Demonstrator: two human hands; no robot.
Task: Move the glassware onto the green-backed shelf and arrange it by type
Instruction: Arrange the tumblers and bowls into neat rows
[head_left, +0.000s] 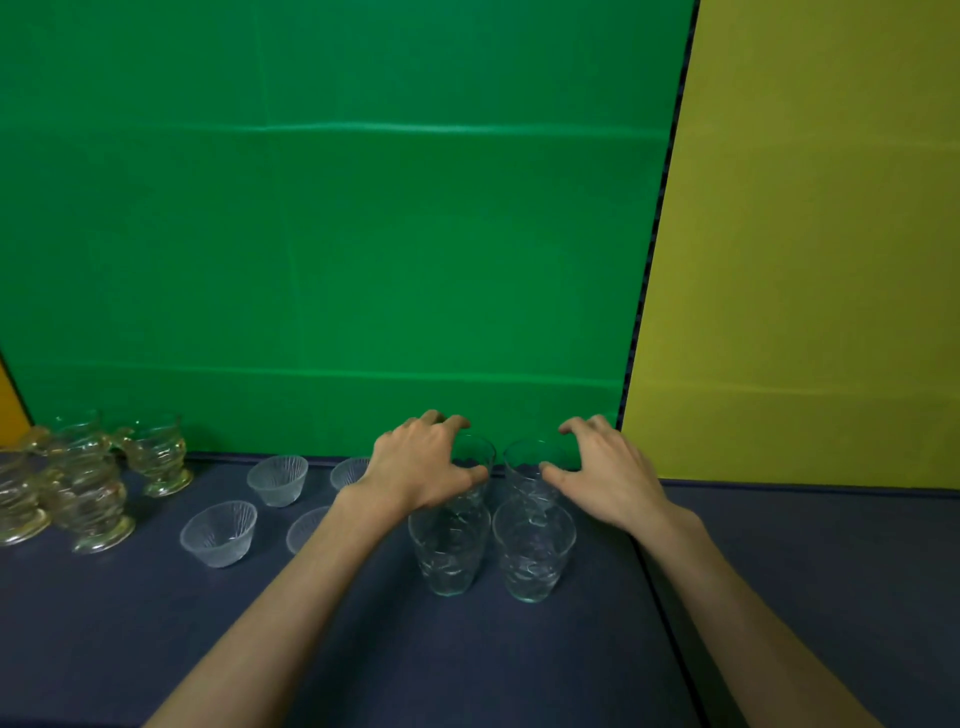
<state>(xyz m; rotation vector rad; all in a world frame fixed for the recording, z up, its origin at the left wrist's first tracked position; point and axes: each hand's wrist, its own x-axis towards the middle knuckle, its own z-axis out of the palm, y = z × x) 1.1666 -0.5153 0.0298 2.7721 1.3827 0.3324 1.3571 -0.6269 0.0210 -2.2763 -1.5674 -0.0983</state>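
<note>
Now both hands, left (421, 462) and right (605, 467), grip rear tumblers (530, 467) against the green backdrop (332, 234), near the shelf's right edge.

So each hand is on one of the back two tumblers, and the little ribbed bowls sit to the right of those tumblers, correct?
Not quite. The head view shows the ribbed bowls to the left of the tumblers, not the right. The left hand and right hand each do hold a back tumbler.

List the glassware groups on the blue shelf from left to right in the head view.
Ribbed footed glass mugs → small frosted glass bowls → tall clear glass tumblers, the rear two under the left hand and right hand.
</note>
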